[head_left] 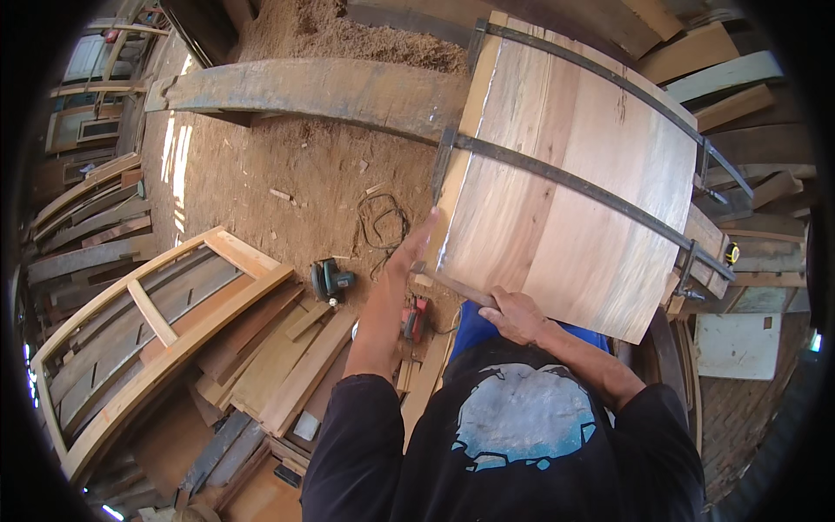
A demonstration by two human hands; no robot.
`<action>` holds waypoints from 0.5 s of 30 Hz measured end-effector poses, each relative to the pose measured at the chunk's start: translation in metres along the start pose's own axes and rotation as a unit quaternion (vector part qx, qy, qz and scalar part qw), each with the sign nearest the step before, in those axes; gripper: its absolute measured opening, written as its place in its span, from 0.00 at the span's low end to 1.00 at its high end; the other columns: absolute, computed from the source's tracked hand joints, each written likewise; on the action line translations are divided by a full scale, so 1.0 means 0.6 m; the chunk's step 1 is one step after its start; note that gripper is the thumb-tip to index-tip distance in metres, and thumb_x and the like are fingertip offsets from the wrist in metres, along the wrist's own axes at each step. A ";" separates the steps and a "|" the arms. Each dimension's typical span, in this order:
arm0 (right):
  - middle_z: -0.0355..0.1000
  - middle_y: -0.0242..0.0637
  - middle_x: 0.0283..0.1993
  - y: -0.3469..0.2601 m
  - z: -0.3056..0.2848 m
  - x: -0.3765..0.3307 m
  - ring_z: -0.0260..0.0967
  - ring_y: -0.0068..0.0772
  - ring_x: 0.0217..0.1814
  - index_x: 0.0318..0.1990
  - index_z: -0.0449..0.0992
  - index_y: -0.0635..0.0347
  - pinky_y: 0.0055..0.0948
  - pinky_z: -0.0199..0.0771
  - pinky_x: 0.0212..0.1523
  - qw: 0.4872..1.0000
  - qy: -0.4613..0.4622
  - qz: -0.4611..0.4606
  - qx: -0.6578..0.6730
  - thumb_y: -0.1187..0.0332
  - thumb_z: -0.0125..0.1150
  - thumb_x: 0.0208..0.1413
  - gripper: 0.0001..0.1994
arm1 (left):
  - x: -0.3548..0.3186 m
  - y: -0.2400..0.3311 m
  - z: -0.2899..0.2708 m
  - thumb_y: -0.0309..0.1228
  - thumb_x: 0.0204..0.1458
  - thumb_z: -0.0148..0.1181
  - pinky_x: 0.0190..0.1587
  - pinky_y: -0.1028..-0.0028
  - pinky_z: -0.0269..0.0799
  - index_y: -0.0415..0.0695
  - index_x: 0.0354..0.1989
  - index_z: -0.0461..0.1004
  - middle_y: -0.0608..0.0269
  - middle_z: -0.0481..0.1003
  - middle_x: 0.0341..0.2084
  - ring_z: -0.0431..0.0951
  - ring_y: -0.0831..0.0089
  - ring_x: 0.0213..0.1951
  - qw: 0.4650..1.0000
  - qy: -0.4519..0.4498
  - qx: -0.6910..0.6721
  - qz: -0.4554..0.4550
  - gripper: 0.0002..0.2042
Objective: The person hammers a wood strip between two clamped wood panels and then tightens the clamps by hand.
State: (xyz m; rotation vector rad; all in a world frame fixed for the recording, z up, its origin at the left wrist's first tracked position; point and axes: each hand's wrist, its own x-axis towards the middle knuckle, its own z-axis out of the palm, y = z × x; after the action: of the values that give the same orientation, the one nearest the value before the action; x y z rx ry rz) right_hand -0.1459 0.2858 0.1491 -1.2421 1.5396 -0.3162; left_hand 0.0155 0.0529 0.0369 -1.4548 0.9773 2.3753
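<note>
While the glued-up wooden panel (565, 174) is sitting at one o'clock, already cinched by two bar clamps (557, 178), the left hand (409, 252) is pressing flat against its edge, grip released, and the right hand (517, 315) is clenching its lower corner.

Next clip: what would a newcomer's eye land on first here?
The big glued-up wooden panel, upper right, crossed by two dark bar clamps. The left hand presses its left edge, while the right hand grips its lower edge. At lower left, an arched wooden frame lies on stacked boards, with a green power tool beside it on the sawdust floor.
</note>
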 end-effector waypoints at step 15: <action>0.71 0.48 0.27 0.126 -0.051 -0.034 0.72 0.44 0.24 0.41 0.66 0.68 0.39 0.73 0.27 0.856 -0.047 0.155 0.491 0.60 0.54 0.62 0.16 | 0.035 -0.043 -0.043 0.54 0.52 0.63 0.44 0.70 0.72 0.42 0.54 0.73 0.60 0.78 0.43 0.76 0.72 0.43 0.994 0.045 0.069 0.072 0.30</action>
State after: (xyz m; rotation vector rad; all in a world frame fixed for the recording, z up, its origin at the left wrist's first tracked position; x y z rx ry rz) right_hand -0.2142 0.3223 0.1164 -0.1924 1.1824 -0.7026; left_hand 0.0359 0.0529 0.0002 -1.4976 1.2818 2.3005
